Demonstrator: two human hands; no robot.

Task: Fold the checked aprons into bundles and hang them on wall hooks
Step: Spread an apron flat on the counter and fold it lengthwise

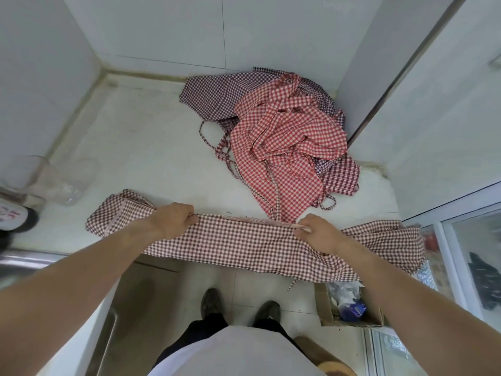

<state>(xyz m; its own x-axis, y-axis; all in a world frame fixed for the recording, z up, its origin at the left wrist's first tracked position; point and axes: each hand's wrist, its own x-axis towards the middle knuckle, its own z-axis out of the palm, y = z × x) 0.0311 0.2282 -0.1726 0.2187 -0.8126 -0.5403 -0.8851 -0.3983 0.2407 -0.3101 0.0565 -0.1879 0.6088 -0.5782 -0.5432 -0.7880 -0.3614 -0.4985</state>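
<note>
Gripping dark-checked apron [244,242] at counter's [141,147] front edge: left hand [173,219], right hand [315,233]; cardboard box [325,308] holding wrappers.

- I see the left hand [173,219] and right hand [315,233] each pinching the upper edge of a brown-checked apron [244,240] stretched along the counter's [141,147] front edge.
- Behind lies a heap: a red-checked apron [284,137] over a purple-checked apron [214,96].
- Below, 2 shoes [212,301] and a cardboard box [349,308] are on the floor.
</note>
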